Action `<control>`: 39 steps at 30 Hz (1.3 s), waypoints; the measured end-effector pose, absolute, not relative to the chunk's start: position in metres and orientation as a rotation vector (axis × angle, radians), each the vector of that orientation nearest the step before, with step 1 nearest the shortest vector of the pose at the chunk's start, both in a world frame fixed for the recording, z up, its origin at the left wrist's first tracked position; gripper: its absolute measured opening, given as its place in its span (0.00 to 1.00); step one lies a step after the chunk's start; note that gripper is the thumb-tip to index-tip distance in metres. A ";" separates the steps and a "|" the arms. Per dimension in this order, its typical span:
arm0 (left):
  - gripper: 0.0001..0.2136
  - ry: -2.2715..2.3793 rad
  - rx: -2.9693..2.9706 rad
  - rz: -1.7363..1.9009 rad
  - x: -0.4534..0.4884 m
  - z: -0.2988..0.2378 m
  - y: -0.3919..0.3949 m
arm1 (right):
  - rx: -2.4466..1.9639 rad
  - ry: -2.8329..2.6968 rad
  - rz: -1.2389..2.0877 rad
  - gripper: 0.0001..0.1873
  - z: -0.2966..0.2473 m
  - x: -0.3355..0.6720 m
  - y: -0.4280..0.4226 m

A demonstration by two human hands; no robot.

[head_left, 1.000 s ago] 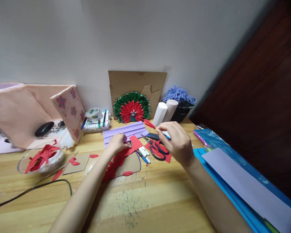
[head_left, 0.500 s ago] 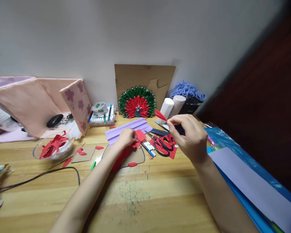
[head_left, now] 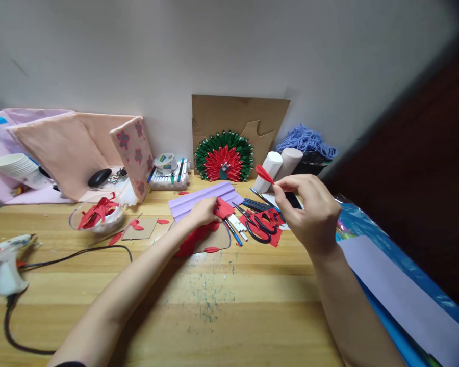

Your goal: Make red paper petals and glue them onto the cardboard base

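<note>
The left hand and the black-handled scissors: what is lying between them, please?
In the head view, a red piece at the left hand's fingertips, then some slim white and blue marker-like sticks, before the scissors.

Plain pale-grey wall (head_left: 168, 61) across upper view, 1 faint slanting streak (head_left: 19, 67) at upper left. Wall darkens toward right. Dark reddish-brown wooden surface (head_left: 416, 153) down right side, grain blurred; door or panel, cannot tell. Light-wood tabletop (head_left: 252, 316) below, far side near wall, yellow-brown grain in bands running left to right, blue-green flecks (head_left: 208, 300) scattered near middle. Light soft, dimmer at upper right.
</note>
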State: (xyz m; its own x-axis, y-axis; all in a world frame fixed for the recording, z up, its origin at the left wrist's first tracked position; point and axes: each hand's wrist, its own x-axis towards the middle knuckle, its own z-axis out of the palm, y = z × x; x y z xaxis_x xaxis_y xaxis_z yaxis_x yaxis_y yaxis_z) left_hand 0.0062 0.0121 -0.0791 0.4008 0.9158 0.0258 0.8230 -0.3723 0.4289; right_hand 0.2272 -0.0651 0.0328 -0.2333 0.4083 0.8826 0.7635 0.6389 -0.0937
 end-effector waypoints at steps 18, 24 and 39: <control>0.20 1.608 2.498 0.720 -0.027 -0.056 0.061 | -0.948 -1.881 -0.444 0.05 0.033 0.230 -0.066; 0.10 1.863 2.292 0.687 -0.053 -0.036 -0.006 | -0.901 -1.953 -0.392 0.03 0.029 0.223 -0.063; 0.20 1.735 2.209 0.458 -0.101 -0.086 -0.121 | -0.931 -2.022 0.542 0.04 -0.059 0.098 -0.077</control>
State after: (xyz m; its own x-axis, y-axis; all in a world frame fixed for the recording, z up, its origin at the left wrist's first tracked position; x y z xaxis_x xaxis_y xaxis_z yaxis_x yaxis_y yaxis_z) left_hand -0.1008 -0.1206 -0.0857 0.2223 0.9727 0.0667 0.8788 -0.2296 0.4182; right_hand 0.0982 -0.0772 -0.0589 -0.3859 0.7727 0.5040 0.4172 0.6334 -0.6518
